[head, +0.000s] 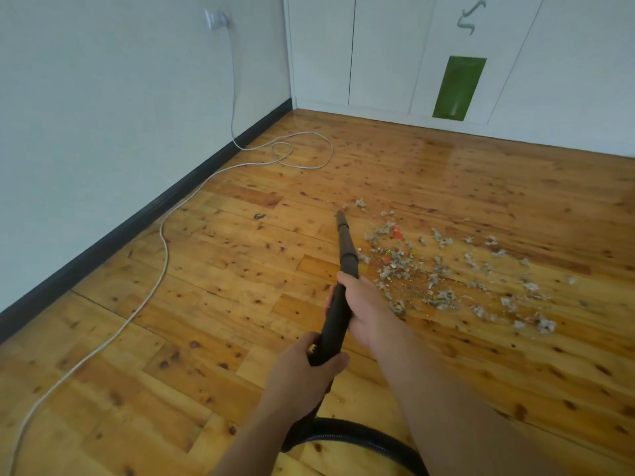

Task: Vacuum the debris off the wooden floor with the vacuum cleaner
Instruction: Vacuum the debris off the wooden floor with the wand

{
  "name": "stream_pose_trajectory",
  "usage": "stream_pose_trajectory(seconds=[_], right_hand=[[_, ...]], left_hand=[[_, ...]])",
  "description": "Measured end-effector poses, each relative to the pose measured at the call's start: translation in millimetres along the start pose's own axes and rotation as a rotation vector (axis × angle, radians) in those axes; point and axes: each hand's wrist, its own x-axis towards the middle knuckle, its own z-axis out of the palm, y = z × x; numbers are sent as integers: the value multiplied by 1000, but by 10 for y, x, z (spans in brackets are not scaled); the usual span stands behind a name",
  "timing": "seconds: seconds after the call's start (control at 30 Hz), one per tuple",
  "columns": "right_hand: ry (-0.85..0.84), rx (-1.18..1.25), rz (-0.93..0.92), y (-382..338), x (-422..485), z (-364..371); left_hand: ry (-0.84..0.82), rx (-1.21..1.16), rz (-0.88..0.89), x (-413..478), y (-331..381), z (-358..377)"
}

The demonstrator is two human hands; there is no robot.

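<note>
both hands, left hand [309, 365] and right hand [364, 310], clenched around vacuum wand [345, 249]; nozzle beside debris [446, 276]

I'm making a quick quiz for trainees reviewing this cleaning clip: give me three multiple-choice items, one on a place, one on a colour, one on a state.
1. Where does the debris lie relative to the vacuum wand?
A. to its right
B. to its left
C. behind the person

2. What colour is the panel on the far cabinet wall?
A. red
B. green
C. blue

3. How is the wand held?
A. left hand only
B. lying on the floor, unheld
C. both hands closed on it

Answers:
1 A, the grey scraps spread right of the nozzle.
2 B, the rectangle is plainly green.
3 C, the right hand grasps further forward and the left hand grasps near the hose.
</note>
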Motion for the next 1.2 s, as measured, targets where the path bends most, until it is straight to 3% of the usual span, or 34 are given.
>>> stream_pose_trajectory(seconds=[0.53,1.2], right_hand=[[-88,-31,-50,-39,463,138],[57,-25,-97,-48,192,28]], left_hand=[[172,-137,-41,320,-19,76],[92,-33,25,109,110,76]])
